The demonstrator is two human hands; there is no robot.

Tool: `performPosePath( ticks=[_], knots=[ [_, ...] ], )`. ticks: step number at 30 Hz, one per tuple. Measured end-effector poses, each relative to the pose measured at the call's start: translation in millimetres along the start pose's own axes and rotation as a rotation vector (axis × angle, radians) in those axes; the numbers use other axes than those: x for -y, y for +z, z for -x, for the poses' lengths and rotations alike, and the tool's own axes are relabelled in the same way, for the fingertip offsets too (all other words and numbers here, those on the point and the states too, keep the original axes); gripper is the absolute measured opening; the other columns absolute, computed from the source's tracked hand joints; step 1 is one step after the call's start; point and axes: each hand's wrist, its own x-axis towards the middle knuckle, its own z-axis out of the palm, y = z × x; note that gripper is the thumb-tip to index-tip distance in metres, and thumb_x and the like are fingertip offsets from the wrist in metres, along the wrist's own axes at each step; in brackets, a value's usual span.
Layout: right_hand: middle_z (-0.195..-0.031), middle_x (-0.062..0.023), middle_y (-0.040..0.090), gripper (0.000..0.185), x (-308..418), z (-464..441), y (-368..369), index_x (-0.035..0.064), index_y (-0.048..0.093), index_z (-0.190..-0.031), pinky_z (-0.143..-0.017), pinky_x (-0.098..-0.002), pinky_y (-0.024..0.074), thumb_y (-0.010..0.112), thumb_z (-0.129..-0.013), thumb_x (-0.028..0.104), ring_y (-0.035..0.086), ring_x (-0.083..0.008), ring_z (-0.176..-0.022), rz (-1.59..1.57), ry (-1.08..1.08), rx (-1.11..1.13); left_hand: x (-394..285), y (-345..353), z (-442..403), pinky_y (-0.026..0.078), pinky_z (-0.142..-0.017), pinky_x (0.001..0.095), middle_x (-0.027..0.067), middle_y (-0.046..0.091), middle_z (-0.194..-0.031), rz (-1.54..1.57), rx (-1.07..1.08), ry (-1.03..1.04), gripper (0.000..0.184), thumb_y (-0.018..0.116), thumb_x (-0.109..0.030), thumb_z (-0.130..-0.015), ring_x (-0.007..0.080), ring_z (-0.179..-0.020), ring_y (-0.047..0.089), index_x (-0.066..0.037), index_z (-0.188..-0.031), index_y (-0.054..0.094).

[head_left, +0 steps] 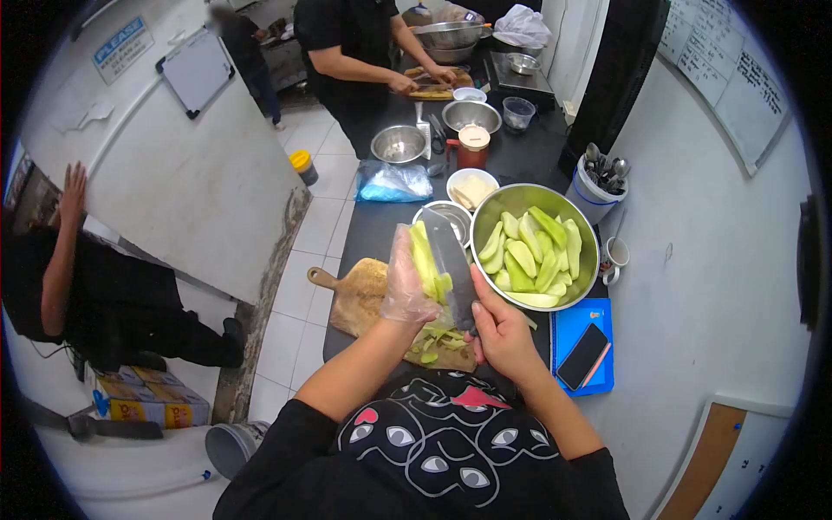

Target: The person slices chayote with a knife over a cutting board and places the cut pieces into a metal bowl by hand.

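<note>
My left hand (404,282), in a clear plastic glove, grips a pale green vegetable wedge (424,258), upright over the cutting board. In my right hand (507,340) is a wide-bladed knife (451,264), its blade upright close against the wedge's right side. Whether the edge is in the flesh I cannot tell. Below, the wooden cutting board (358,295) carries green peelings and scraps (429,348). Just right of the knife, a large steel bowl (593,260) holds several similar green wedges (523,256).
Beyond my hands stand a white bowl (472,178), red mug (472,154), steel bowls (399,144) and a blue plastic bag (393,182). A phone (583,356) lies on a blue folder (600,316) at right. One co-worker (351,69) cuts across the table; another person (104,286) stands left.
</note>
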Motion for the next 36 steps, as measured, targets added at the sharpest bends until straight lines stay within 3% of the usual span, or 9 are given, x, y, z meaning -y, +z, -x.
performPosePath(
  ticks=[4, 8, 11, 13, 20, 23, 26, 31, 36],
  knots=[
    [-0.062, 0.0031, 0.046, 0.049, -1.2, 1.5, 1.6, 0.0179, 0.033, -0.144, -0.046, -0.0201, 0.0438, 0.040, -0.097, 0.006, 0.043, -0.0038, -0.043, 0.082, -0.028, -0.002, -1.8, -9.6, -11.6, 0.053, -0.069, 0.0339, 0.0101, 0.064, -0.088, 0.006, -0.054, 0.009, 0.052, 0.034, -0.054, -0.094, 0.0219, -0.077, 0.063, -0.008, -0.099, 0.059],
    [-0.061, 0.0032, 0.046, 0.049, -8.2, -5.1, 3.0, 0.0176, 0.033, -0.144, -0.047, -0.0205, 0.0443, 0.041, -0.097, 0.005, 0.043, -0.0038, -0.043, 0.131, -0.120, -0.015, 0.7, 2.2, -3.7, 0.052, -0.068, 0.0332, 0.0091, 0.063, -0.086, 0.015, -0.085, -0.021, 0.054, 0.033, -0.055, -0.094, 0.0211, -0.075, 0.062, -0.008, -0.099, 0.058],
    [-0.064, -0.0030, 0.051, 0.053, -11.2, -9.9, -0.4, 0.0224, 0.035, -0.142, -0.055, -0.0254, 0.0469, 0.045, -0.093, 0.006, 0.048, -0.0080, -0.051, 0.096, -0.040, -0.016, 10.7, 7.8, 1.5, 0.052, -0.067, 0.0326, 0.0089, 0.062, -0.084, 0.003, -0.102, 0.002, 0.056, 0.030, -0.056, -0.094, 0.0214, -0.075, 0.061, -0.007, -0.098, 0.058],
    [-0.062, 0.0012, 0.047, 0.052, -15.0, -10.6, 2.2, 0.0220, 0.033, -0.143, -0.051, -0.0225, 0.0459, 0.043, -0.095, 0.006, 0.045, -0.0054, -0.046, 0.099, -0.061, -0.027, 13.2, 3.2, -0.1, 0.051, -0.066, 0.0320, 0.0086, 0.061, -0.084, 0.010, -0.089, 0.009, 0.057, 0.028, -0.056, -0.095, 0.0213, -0.075, 0.061, -0.007, -0.098, 0.057],
    [-0.063, 0.0023, 0.049, 0.053, -29.7, -11.2, 8.8, 0.0240, 0.032, -0.144, -0.048, -0.0210, 0.0451, 0.044, -0.095, 0.006, 0.044, -0.0044, -0.045, 0.131, -0.140, -0.058, 38.8, -68.8, -33.3, 0.050, -0.071, 0.0308, 0.0092, 0.060, -0.089, -0.744, -0.138, 0.619, 0.052, 0.026, -0.049, -0.098, 0.0196, -0.079, 0.059, -0.006, -0.100, 0.054],
    [-0.071, 0.0000, 0.056, 0.054, -31.9, -9.4, 7.2, 0.0231, 0.034, -0.143, -0.051, -0.0217, 0.0455, 0.048, -0.093, 0.006, 0.048, -0.0056, -0.051, 0.104, -0.105, -0.041, 34.9, -57.2, -27.6, 0.047, -0.077, 0.0306, 0.0096, 0.057, -0.096, -1.082, -0.188, 0.865, 0.045, 0.024, -0.041, -0.100, 0.0183, -0.086, 0.057, -0.005, -0.103, 0.051],
    [-0.072, -0.0112, 0.058, 0.054, -37.0, -10.3, -4.6, 0.0177, 0.037, -0.141, -0.062, -0.0276, 0.0466, 0.051, -0.090, 0.007, 0.053, -0.0125, -0.059, 0.472, -0.266, -0.168, 14.0, -39.5, -18.5, 0.044, -0.082, 0.0324, 0.0092, 0.056, -0.098, -0.959, -0.053, 0.759, 0.037, 0.024, -0.033, -0.101, 0.0184, -0.090, 0.055, -0.006, -0.107, 0.048],
    [-0.072, -0.0127, 0.060, 0.053, -48.4, -7.6, 2.4, 0.0154, 0.039, -0.140, -0.061, -0.0281, 0.0467, 0.053, -0.089, 0.008, 0.057, -0.0127, -0.059, 0.221, -0.176, -0.093, 6.7, -62.7, -33.7, 0.043, -0.086, 0.0291, 0.0084, 0.055, -0.102, -0.363, 0.088, 0.457, 0.043, 0.026, -0.047, -0.099, 0.0165, -0.092, 0.054, -0.010, -0.113, 0.043],
    [-0.068, -0.0087, 0.059, 0.053, -58.8, -6.7, 9.5, 0.0154, 0.038, -0.140, -0.058, -0.0273, 0.0465, 0.052, -0.090, 0.008, 0.054, -0.0117, -0.055, 0.117, -0.031, -0.042, -1.9, -54.5, -27.4, 0.044, -0.089, 0.0334, 0.0094, 0.054, -0.108, -0.181, 0.131, 0.451, 0.045, 0.029, -0.053, -0.097, 0.0196, -0.100, 0.052, -0.013, -0.117, 0.038]
  ],
)
